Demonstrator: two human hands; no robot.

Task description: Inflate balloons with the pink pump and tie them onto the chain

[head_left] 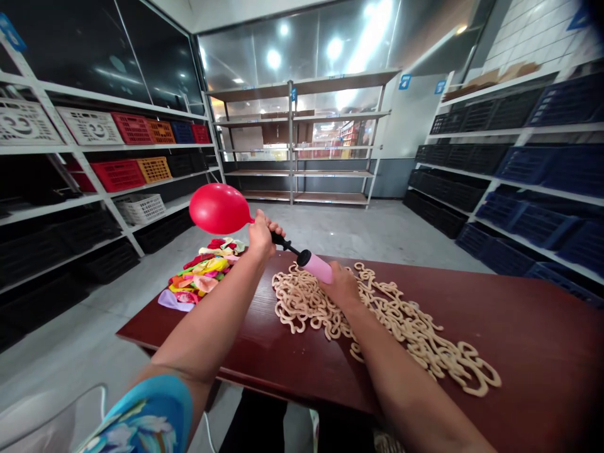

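Observation:
A round red balloon [219, 209], partly inflated, stretches leftward from my left hand [262, 233]. That hand is closed around the balloon's neck and the black end of a hand balloon pump [317, 267]; its fingers hide how the two meet. My right hand [341, 284] is wrapped around the pump's pink barrel. A black rod shows between the barrel and the black end. Under and around my right forearm lies a spread of beige, curly, rope-like pieces [306, 299]. Deflated balloons [202, 274] in many colours lie in a pile left of my left forearm.
The dark red-brown table [264, 340] reaches far to the right. White shelving at the left carries red crates [117, 176], yellow and white ones. Dark blue crates [542, 217] fill racks at the right. A metal shelf unit [291, 145] stands at the back.

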